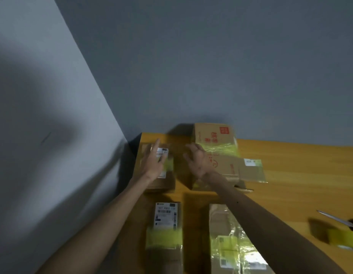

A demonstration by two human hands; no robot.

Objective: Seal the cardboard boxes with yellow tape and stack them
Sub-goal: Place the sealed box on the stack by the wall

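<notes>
Several cardboard boxes banded with yellow tape lie on the wooden table (302, 175). My left hand (154, 163) lies flat with straight fingers on the far-left box (161, 180), over its white label. My right hand (197, 159) hovers with fingers loosely spread beside the taller box with red print (215, 137), which sits on a wider taped box (231, 169). Two more taped boxes lie nearer me, one with a shipping label (165, 226) and one wrapped in clear film (229, 240). A yellow tape roll (341, 237) sits at the right edge.
Scissors (341, 219) lie behind the tape roll at the right. A smaller flat box (252, 171) with a label juts out to the right of the stack. Grey walls meet in a corner at the table's far left.
</notes>
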